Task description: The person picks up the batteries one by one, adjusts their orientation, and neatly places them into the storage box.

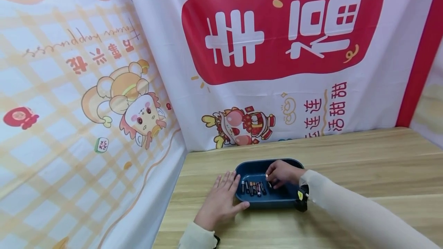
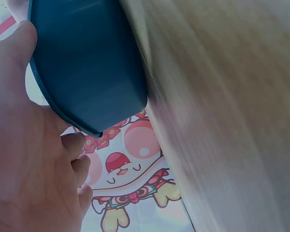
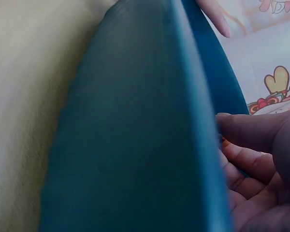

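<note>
A dark blue oblong tray (image 1: pixel 273 204) holds several small batteries (image 1: pixel 258 188), black with coppery ends, lying side by side in its left half. Over the tray's inside, my right hand (image 1: pixel 284 173) pinches a battery between thumb and fingertips; a bit of orange shows at the thumb tip in the right wrist view, the rest being hidden by the tray wall. My left hand (image 1: pixel 221 201) lies against the tray's left end, fingers extended and thumb at the near corner. In the left wrist view its thumb (image 2: pixel 25 41) touches the tray rim.
The tray stands on a wood-grain table (image 1: pixel 363 172). Behind it hangs a white cloth (image 1: pixel 166 49) with red printing, and a checked cloth (image 1: pixel 52 126) rises on the left. A black wrist strap and camera (image 1: pixel 302 199) sit close to the tray's right end.
</note>
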Tool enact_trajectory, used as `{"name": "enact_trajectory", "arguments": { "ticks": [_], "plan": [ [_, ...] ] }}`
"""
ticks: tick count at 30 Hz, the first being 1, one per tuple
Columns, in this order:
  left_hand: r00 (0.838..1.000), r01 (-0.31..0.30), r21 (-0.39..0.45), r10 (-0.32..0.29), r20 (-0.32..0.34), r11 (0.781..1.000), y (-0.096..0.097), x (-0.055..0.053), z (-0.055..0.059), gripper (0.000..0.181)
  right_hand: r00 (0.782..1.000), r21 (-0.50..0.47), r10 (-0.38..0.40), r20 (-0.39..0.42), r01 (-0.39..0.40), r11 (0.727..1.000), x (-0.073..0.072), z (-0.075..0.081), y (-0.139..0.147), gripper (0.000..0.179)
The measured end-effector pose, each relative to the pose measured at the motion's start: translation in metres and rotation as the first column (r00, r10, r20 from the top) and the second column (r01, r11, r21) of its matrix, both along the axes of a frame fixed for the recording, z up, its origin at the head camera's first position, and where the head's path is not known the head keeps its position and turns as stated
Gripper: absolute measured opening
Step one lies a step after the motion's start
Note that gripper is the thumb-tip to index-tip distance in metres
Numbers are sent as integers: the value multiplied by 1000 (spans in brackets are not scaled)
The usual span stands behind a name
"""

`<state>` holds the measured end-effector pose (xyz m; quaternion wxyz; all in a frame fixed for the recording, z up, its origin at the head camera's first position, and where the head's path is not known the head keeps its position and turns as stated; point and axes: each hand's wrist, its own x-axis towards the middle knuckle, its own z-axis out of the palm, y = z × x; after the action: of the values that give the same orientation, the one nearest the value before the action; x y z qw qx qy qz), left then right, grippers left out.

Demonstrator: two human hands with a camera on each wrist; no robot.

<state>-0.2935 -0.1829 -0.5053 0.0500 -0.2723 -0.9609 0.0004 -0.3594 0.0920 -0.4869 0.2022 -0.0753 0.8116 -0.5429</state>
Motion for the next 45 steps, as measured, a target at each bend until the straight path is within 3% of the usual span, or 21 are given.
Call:
{"name": "enact_trajectory", "arguments": {
  "ticks": [12, 23, 32, 45],
  "plan": [
    [1000, -12, 7, 12, 29, 1000, 2, 2, 1, 92, 1000, 6, -2, 21, 2, 1000, -1, -10, -7, 12],
    [999, -19, 12, 18, 33, 1000, 1, 1, 0, 92, 999, 146, -28, -47, 34, 989, -11, -17, -16, 3],
    [999, -28, 24, 27, 47, 999, 1, 1, 1, 92, 996, 271, -70, -53, 82, 959, -18, -17, -22, 11],
    [998, -27, 27, 26, 52, 999, 1, 2, 1, 92, 997, 299, -57, -57, 72, 952, -16, -16, -22, 9]
  ]
}}
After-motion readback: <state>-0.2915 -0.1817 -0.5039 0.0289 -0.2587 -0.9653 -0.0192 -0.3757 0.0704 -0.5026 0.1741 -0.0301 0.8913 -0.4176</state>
